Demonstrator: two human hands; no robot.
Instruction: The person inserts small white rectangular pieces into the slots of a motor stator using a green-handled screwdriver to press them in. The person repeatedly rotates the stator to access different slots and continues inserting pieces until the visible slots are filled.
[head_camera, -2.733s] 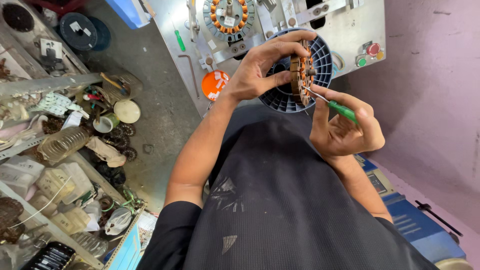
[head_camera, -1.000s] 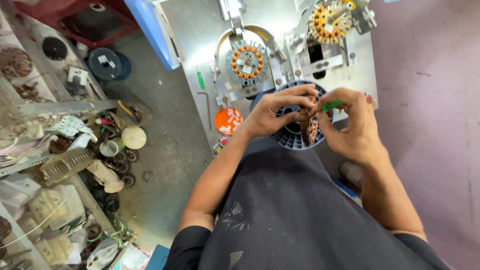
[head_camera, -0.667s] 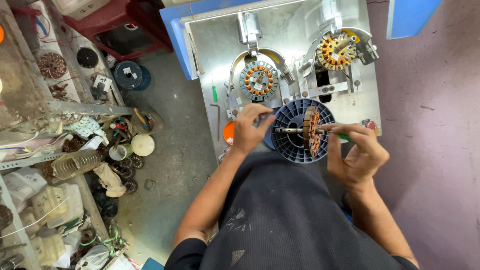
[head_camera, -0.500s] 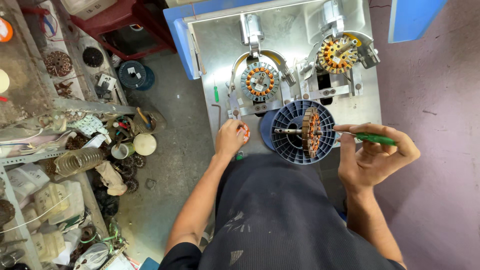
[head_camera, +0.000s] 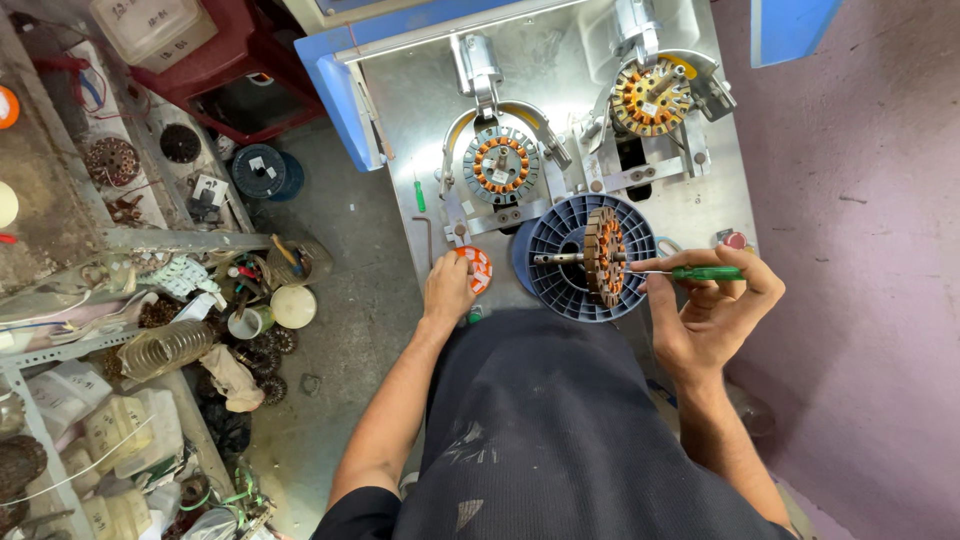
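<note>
My right hand (head_camera: 712, 312) grips a green-handled screwdriver (head_camera: 700, 272), its tip pointing left at a copper-wound stator (head_camera: 602, 256) on a shaft. The stator rests on edge over a dark blue plastic spool (head_camera: 563, 286) at the front of the grey metal bench (head_camera: 425, 120). My left hand (head_camera: 447, 288) reaches to the bench's front left edge and rests on an orange and white round object (head_camera: 478, 268), which it partly hides. Behind the spool, one stator (head_camera: 501, 165) sits in the left fixture and another stator (head_camera: 651, 97) in the right fixture.
A small green screwdriver (head_camera: 420, 196) lies on the bench at left. To the left, metal shelving (head_camera: 150, 240) holds wire coils, spools and cups. A dark wire reel (head_camera: 258, 171) and a red stool (head_camera: 215, 62) stand on the concrete floor. A pink wall (head_camera: 860, 250) runs along the right.
My left hand let go of the stator and moved left and down onto the orange and white object. The stator now rests on the spool. My right hand drew back slightly to the right.
</note>
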